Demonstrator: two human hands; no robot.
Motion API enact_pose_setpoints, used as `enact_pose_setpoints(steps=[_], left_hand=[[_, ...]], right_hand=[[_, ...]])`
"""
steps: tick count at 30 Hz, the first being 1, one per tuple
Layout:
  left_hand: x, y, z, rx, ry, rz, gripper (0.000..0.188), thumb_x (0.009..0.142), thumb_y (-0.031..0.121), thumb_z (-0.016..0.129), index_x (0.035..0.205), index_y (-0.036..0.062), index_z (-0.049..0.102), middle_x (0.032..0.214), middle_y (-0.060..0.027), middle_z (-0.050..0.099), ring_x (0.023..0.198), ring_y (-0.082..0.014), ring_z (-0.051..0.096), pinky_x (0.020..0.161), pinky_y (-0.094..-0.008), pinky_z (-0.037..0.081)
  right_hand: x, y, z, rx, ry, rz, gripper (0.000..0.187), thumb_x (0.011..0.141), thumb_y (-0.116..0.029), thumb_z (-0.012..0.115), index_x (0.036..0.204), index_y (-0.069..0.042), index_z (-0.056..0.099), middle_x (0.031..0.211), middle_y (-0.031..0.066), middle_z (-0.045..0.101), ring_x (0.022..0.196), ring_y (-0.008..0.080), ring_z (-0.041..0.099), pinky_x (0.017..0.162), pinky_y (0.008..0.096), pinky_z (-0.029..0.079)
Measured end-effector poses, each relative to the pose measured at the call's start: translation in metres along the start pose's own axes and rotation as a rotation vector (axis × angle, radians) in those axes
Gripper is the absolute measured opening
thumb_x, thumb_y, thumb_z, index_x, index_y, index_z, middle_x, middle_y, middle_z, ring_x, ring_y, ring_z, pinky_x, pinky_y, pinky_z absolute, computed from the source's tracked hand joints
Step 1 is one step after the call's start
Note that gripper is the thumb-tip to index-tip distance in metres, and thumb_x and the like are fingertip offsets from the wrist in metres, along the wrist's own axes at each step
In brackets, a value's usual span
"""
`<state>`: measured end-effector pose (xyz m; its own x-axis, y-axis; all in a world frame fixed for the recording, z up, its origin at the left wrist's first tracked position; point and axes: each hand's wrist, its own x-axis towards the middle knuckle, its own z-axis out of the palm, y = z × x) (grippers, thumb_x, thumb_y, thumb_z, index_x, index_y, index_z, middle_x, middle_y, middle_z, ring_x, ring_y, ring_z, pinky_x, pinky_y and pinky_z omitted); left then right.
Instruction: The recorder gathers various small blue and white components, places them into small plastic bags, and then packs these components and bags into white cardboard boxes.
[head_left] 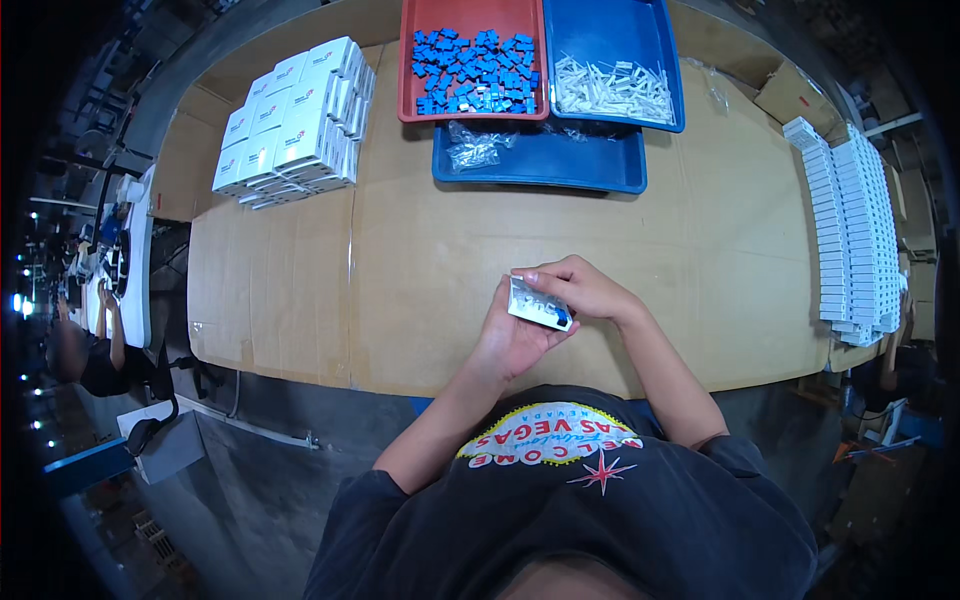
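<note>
A small, flat white box (536, 304) is held between my hands above the near middle of the table. It seems to be open on top, with greyish-white contents and a small blue piece (562, 318) at one corner; finer detail is too small to tell. Underneath, my left hand (508, 342) supports it with the palm turned up and the fingers around its side. From the right, my right hand (588, 288) grips its far edge, the thumb lying over the top. Part of the box is hidden by my fingers.
Beyond my hands stand a red tray (404, 90) of blue plastic pieces, a blue tray (612, 28) of slim white pieces, and a lower blue tray (560, 160) holding clear plastic bags. White boxes (300, 130) are stacked at left; tall white stacks (850, 230) line the right edge.
</note>
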<state>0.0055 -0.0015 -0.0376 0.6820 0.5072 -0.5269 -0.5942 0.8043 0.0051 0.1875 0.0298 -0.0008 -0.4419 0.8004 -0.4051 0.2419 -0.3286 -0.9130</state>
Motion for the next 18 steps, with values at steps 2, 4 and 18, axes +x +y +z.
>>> enact_pose_setpoints(steps=[2,4,18], left_hand=[[0.0,0.002,0.002,0.007,0.011,-0.003,0.061,0.11,0.062,0.033,0.142,0.0147,0.054,0.136,-0.0101,0.064,0.123,-0.0285,0.064,0.102,-0.0556,0.055],[0.0,0.004,0.006,0.014,0.021,-0.006,0.061,0.11,0.062,0.033,0.142,0.0139,0.054,0.136,-0.0103,0.064,0.123,-0.0287,0.064,0.103,-0.0552,0.055],[-0.018,-0.003,0.024,0.19,0.045,0.123,0.065,0.112,0.062,0.023,0.147,0.013,0.047,0.141,-0.015,0.058,0.132,-0.0328,0.06,0.109,-0.0564,0.051]], right_hand=[[0.002,0.002,0.001,-0.016,-0.006,0.0,0.045,0.108,-0.044,0.061,0.136,-0.011,0.072,0.098,0.0042,0.077,0.086,0.0087,0.062,0.079,0.0285,0.054],[0.004,0.006,0.003,-0.02,0.001,-0.017,0.045,0.107,-0.043,0.062,0.136,-0.009,0.072,0.104,0.0072,0.079,0.091,0.0101,0.064,0.085,0.0296,0.055],[-0.022,0.016,0.028,-0.066,0.115,-0.372,0.047,0.102,-0.021,0.068,0.145,-0.002,0.061,0.146,0.0177,0.062,0.13,0.0283,0.062,0.11,0.0369,0.047]])
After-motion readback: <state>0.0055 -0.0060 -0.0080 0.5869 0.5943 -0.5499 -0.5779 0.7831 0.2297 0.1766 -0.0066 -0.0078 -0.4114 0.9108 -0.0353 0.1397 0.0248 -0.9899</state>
